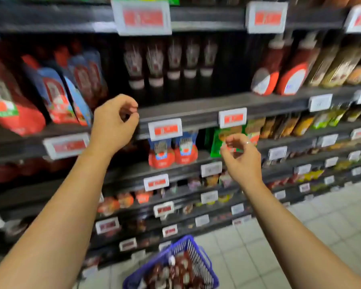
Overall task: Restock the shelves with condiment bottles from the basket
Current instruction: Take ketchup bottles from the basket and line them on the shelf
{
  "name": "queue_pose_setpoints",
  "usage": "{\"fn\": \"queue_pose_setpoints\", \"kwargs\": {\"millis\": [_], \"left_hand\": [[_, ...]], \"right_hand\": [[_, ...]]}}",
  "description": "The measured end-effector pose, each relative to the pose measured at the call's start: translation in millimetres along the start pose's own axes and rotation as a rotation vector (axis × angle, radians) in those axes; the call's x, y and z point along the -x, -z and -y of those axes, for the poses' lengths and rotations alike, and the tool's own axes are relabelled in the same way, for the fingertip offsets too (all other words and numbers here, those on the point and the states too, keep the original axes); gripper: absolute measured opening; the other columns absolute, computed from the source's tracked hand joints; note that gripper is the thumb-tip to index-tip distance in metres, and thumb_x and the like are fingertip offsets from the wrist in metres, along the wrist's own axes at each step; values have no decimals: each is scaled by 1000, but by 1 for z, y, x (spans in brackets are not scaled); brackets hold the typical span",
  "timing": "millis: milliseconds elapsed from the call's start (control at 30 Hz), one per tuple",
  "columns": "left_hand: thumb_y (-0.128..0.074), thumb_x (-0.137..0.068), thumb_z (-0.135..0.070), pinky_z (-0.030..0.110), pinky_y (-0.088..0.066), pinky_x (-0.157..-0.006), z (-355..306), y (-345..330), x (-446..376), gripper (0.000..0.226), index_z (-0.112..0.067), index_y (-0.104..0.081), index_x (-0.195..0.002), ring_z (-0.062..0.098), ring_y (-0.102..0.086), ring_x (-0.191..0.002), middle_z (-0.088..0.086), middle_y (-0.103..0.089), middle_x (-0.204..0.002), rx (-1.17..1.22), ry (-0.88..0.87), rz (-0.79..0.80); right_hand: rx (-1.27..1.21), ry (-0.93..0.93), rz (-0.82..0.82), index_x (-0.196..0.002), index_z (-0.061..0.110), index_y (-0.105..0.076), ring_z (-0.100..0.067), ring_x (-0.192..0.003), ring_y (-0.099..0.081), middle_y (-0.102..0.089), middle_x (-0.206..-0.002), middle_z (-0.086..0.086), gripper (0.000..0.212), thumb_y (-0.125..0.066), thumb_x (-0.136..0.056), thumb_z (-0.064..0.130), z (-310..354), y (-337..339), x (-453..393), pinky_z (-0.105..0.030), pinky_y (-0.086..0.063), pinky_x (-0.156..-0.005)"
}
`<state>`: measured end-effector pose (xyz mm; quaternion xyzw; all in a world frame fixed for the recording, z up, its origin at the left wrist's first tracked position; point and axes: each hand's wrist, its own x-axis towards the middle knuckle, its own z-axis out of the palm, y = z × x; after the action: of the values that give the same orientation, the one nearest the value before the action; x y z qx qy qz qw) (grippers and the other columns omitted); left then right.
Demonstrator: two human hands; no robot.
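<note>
From the head camera we count two hands, both raised before the shelves and holding nothing. Our left hand (115,119) hangs at ten o'clock with fingers loosely curled toward the thumb, level with the front edge of a dark shelf (196,109). Our right hand (241,157) sits near centre, fingers loosely bent, a ring on one finger, in front of a green packet (215,142).

On that shelf, at twelve o'clock, we count five dark squeeze bottles (155,63) in a row, with open dark room to their right. Two red-bottomed ketchup bottles (173,153) stand one shelf lower, between the hands.

One blue wire basket (188,247) sits at six o'clock on the tiled floor (300,226), cut off by the bottom edge; it holds many dark bottles (175,272), too blurred to count. The price tags (165,128) are unreadable. Lower shelves blur together.
</note>
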<state>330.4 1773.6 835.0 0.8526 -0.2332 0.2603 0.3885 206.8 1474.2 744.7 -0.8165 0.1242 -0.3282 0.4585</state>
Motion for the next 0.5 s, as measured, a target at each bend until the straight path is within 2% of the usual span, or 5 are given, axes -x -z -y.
{"fn": "queue_pose_setpoints", "kwargs": {"millis": [100, 167, 300, 433, 500], "left_hand": [[-63, -86, -14, 8, -39, -92, -17, -14, 67, 20, -17, -66, -105, 1, -58, -96, -15, -63, -103, -76, -100, -11], [-64, -85, -14, 15, -43, -92, -14, -34, 130, 18, -17, -65, -103, 1, -58, -96, -15, -63, -102, -62, -54, 121], [-67, -87, 5, 23, -47, -78, 15, -83, 251, 15, -6, -61, -94, 2, -58, -81, 0, -64, -95, 6, 338, 551], [-62, -90, 6, 31, -46, -86, 52, -124, 334, 18, -12, -60, -88, 24, -63, -93, 13, -67, -92, -28, 639, 842], [-67, -90, -3, 25, -48, -85, 68, -142, 367, 13, -16, -66, -91, 24, -66, -89, 7, -70, -90, -103, 688, 911]], "right_hand": [[-30, -103, 101, -100, 22, -64, -8, -83, -65, -69, -90, 2, 17, -73, -86, 23, -58, 6, 38, -16, -51, -76], [-33, -231, 203, -101, 16, -64, -13, -82, -64, -68, -87, -3, 19, -76, -86, 16, -105, 6, 75, -21, -52, -77], [43, -506, 330, -96, 25, -61, -11, -76, -58, -63, -80, 12, 22, -79, -84, 20, -179, 15, 164, -10, -44, -69], [78, -733, 396, -95, 21, -64, -25, -89, -68, -71, -95, 0, 22, -82, -82, 20, -219, 16, 234, -37, -55, -85], [113, -844, 410, -94, 16, -66, -27, -90, -69, -72, -96, -4, 21, -81, -80, 19, -231, 11, 267, -39, -55, -86]]}}
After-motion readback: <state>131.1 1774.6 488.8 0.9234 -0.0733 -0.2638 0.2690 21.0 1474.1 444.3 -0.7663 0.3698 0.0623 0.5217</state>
